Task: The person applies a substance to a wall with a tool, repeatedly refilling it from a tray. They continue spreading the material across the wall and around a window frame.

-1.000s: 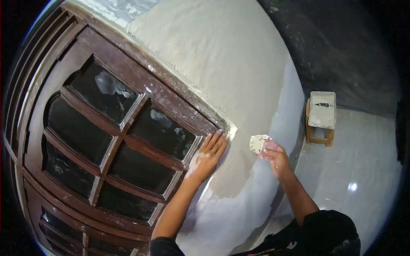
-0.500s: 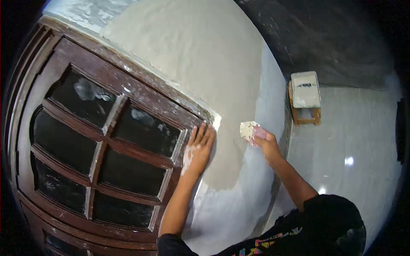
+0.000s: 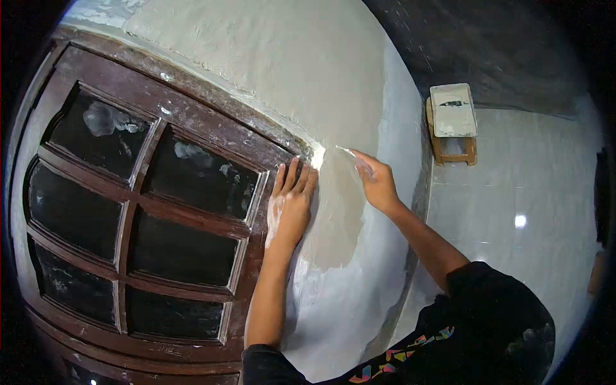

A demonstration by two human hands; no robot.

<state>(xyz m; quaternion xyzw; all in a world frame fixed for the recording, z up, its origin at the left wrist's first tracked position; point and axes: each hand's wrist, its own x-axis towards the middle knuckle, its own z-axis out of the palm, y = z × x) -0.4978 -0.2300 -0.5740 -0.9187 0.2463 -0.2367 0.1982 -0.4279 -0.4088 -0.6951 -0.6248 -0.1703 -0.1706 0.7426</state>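
My left hand (image 3: 292, 208) lies flat with fingers stretched out on the brown wooden door frame, close to its corner. White smears cover the side of this hand. A small putty scraper (image 3: 345, 150) is pinched in my right hand (image 3: 380, 184), turned nearly edge-on to the camera. Its tip is at the wall, just right of the frame's corner. Beige putty (image 3: 276, 70) coats the wall around and above that corner. A bright white patch (image 3: 317, 156) shows right at the corner, between my two hands.
The brown door (image 3: 147, 205) with several dark, smudged glass panes fills the left side. A putty-smeared tray (image 3: 453, 119) rests on a small wooden stool (image 3: 471, 151) on the tiled floor (image 3: 513, 179). Behind it rises a dark wall (image 3: 487, 51).
My right hand has moved up and left toward the frame's corner and turned the scraper edge-on. My left hand stays on the frame. The view has shifted slightly.
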